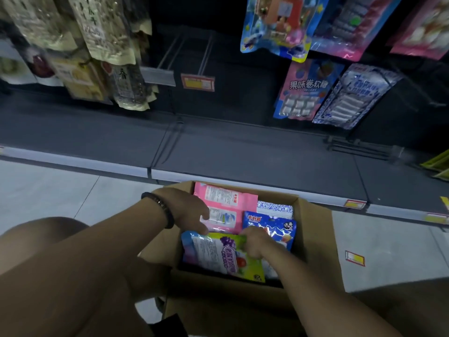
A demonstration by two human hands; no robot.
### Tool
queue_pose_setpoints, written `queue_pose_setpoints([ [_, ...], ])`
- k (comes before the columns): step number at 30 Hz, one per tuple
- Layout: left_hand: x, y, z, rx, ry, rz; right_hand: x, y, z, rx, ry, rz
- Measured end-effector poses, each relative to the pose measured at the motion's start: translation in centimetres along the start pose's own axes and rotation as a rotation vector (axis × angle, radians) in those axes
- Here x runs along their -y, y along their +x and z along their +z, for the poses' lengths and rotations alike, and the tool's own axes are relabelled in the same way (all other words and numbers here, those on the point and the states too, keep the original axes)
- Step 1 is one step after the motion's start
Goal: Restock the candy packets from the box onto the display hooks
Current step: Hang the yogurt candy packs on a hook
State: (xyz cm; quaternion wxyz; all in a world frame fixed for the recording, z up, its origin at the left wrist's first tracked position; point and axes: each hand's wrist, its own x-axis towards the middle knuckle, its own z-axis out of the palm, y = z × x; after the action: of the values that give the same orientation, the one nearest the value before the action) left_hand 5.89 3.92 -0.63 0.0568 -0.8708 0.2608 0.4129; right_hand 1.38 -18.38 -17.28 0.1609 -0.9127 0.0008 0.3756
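both hands in the box [313, 229]; right hand [254, 242] pinches green packet [226, 256]; left hand [187, 210] fingers curled, grip unclear

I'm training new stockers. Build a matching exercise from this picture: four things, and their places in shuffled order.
Things:
1. brown cardboard box
2. bare metal display hooks
3. loose red-and-yellow price tag
4. black bead bracelet

Places:
A. left wrist
B. lying flat on the tiled floor, right of the box
C. on the floor below both hands
D. dark back panel, above the shelf

Pairs: 1-C, 2-D, 3-B, 4-A
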Motion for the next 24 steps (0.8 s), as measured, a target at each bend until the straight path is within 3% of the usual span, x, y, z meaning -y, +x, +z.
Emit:
queue_pose_setpoints([
  [5, 0.5, 0.4, 0.3, -0.029, 0.091, -0.033, 2.2, -3.7, -9.5, 0.164, -0.064, -0.157],
  [11, 0.7, 0.7, 0.8, -0.098, -0.034, -0.019, 3.6, -9.8, -19.8, 0.089, 0.263, -0.273],
  [15, 0.8, 1.2, 1.1, -0.257, -0.225, 0.077, 3.8, -12.5, -23.3, 0.021, 0.576, -0.303],
  [20, -1.9, 0.3, 0.2, -0.602, -0.484, 0.253, 3.5, -13.4, -25.3, 0.016, 0.985, -0.265],
  [24, -3.8, 0.9, -0.1, -0.824, -0.677, 0.159, 2.6, -13.7, -24.5, 0.021, 1.136, -0.223],
])
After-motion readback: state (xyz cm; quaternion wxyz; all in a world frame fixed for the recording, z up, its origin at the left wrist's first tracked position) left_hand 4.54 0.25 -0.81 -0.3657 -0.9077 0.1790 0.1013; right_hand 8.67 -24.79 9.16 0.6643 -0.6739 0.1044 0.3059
